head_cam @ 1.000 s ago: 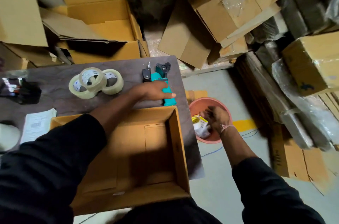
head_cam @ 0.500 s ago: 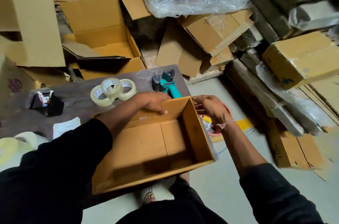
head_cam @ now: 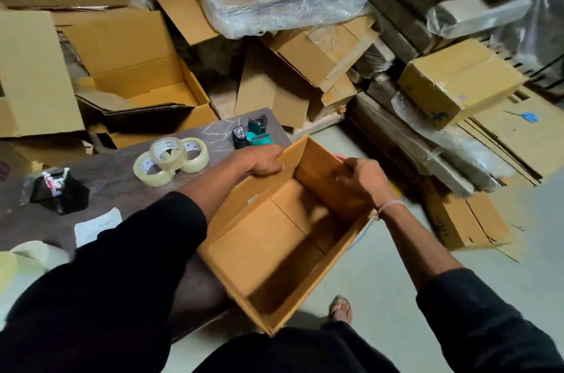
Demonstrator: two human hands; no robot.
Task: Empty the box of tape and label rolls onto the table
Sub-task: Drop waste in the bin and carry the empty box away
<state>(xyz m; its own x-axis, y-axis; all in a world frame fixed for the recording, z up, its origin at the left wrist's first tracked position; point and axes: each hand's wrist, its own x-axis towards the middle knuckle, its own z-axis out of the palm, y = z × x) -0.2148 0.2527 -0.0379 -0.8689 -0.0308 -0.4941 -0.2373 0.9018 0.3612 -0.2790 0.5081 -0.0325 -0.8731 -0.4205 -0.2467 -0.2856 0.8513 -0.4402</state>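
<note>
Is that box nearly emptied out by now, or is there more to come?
It looks emptied: the box shows only bare cardboard inside, and three tape rolls and a teal dispenser lie on the table. Both the left hand and right hand grip its rim. Only putting the box aside seems left.

Dim, warm indoor light. Deep shadow inside box (head_cam: 283, 238). Glare on plastic wrap (head_cam: 283, 3). Right hand (head_cam: 363, 180) motion-blurred; edges bend, wide-angle.
</note>
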